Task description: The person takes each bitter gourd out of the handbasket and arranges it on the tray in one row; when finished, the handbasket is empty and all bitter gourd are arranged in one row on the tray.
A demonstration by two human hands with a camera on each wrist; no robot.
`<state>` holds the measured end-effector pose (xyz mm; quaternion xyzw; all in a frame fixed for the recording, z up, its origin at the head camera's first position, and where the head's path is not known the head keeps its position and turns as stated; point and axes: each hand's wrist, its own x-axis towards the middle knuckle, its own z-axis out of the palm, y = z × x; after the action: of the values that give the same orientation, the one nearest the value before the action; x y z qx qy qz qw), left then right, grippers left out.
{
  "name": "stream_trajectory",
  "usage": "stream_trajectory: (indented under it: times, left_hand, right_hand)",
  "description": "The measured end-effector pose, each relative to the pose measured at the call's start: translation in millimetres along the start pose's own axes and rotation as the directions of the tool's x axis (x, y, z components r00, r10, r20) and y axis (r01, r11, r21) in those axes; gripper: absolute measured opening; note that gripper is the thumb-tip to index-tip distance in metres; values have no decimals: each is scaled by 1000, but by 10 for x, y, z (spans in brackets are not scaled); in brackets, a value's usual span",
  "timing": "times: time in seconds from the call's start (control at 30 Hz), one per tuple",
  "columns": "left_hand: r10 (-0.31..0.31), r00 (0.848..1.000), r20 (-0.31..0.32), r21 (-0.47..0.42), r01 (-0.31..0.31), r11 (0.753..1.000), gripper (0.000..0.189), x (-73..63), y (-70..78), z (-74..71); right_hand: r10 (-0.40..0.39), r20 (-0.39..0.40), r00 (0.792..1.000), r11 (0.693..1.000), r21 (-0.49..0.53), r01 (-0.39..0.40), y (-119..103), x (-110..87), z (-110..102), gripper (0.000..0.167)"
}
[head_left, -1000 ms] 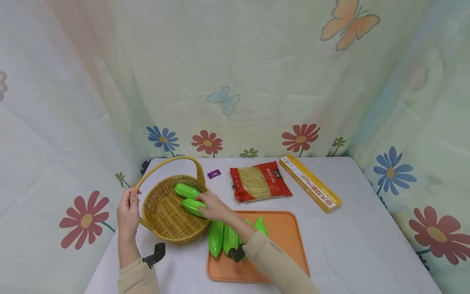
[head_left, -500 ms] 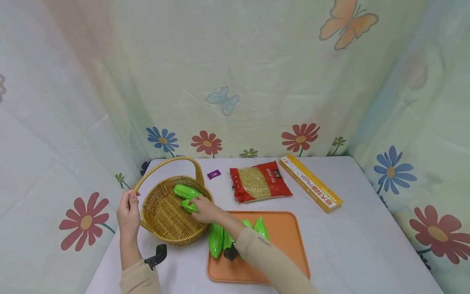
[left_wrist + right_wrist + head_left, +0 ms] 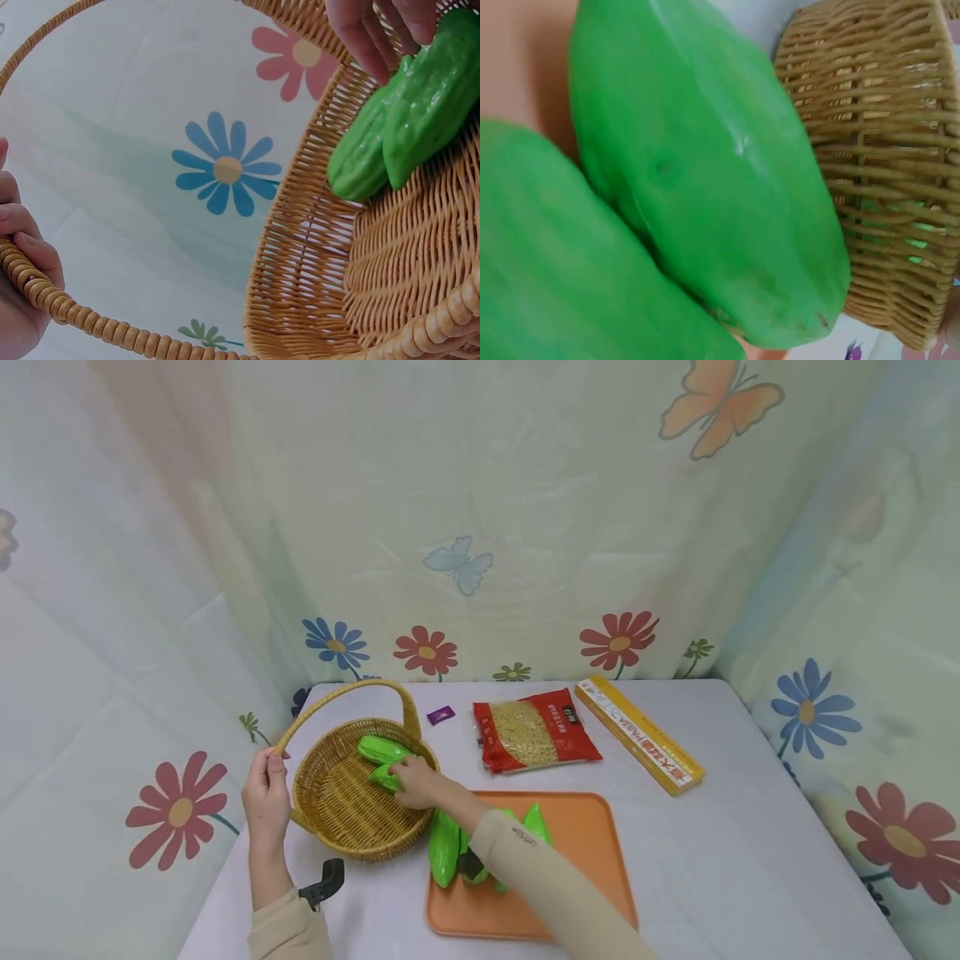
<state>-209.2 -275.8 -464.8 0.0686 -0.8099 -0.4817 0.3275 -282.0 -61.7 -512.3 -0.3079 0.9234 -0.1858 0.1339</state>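
Observation:
My left hand [image 3: 266,793] grips the handle [image 3: 330,697] of the wicker basket [image 3: 315,752] on its left side; its curled fingers show in the left wrist view. Inside, two green bumpy bitter melons lie side by side: the far bitter melon [image 3: 382,749] and the near bitter melon [image 3: 435,105]. Extended over the basket's right rim, my right hand [image 3: 418,782] has its fingers [image 3: 364,45] pointing down at the bitter melons, partly covering the near one. Whether the fingertips touch it is unclear. More bitter melons [image 3: 444,852] lie on the orange tray [image 3: 581,852], partly under the right sleeve.
Behind the tray lies a red bag of pasta [image 3: 536,731]. A yellow pasta box [image 3: 640,735] is farther right, and a small purple packet [image 3: 441,715] sits behind the basket. Patterned curtains [image 3: 480,635] stand around the white table [image 3: 720,860].
My right hand has moved slightly left into the basket with the near bitter melon, which now lies beside the far one; the fingers have loosened. The left hand keeps its hold on the handle.

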Motion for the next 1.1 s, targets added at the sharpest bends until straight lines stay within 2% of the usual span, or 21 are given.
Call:
stream_trajectory:
  times: [0.17, 0.33, 0.53, 0.7, 1.1]
  left_hand:
    - [-1, 1000, -3, 2, 1, 1000, 31, -4, -9, 4]
    - [25, 1000, 0, -7, -25, 1000, 31, 0, 1, 2]
    - [9, 1000, -6, -9, -9, 1000, 32, -1, -15, -8]
    - [1, 1000, 15, -15, 0, 1000, 30, -17, 17, -15]
    - [18, 1000, 12, -37, -18, 999, 30, 0, 18, -5]
  right_hand:
    - [16, 8, 1000, 999, -51, -15, 22, 59, 39, 42]
    - [50, 5, 999, 987, -153, -48, -6, 110, 54, 47]
    - [78, -3, 997, 964, -253, -76, -54, 136, 86, 53]
    - [51, -36, 998, 932, -358, -60, -49, 113, 151, 51]
    - [16, -73, 997, 912, -407, -45, 15, 185, 244, 45]
